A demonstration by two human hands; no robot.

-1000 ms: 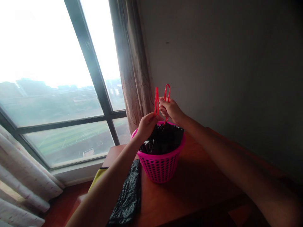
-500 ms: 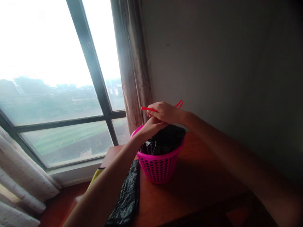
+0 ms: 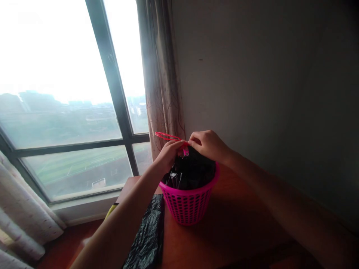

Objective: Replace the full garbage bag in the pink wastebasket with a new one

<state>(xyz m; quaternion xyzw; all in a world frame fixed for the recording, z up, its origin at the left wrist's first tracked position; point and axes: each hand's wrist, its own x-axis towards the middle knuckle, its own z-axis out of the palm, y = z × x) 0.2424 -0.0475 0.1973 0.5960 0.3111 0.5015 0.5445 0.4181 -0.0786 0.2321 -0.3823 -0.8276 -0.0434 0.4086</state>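
Pink perforated plastic basket (image 3: 186, 204): one, upright on the wooden tabletop (image 3: 238, 224), toward its left edge. Black garbage bag (image 3: 199, 170): inside the basket, its red drawstring (image 3: 168, 135) above the rim. Left hand (image 3: 168, 153): fingers closed, pinching the red drawstring, a loop jutting leftward. Right hand (image 3: 210, 145): thumb and forefinger apparently closed on it, just beside. Step, as judged: knotting the red drawstring; next move calls for firm pinches and an even outward pull. Black plastic sheet (image 3: 148, 231): along the tabletop's left edge, cut off below, partly behind the left forearm. Yellow item (image 3: 111, 210): mostly hidden there, unidentified. Crossing of strands: obscured by fingers.
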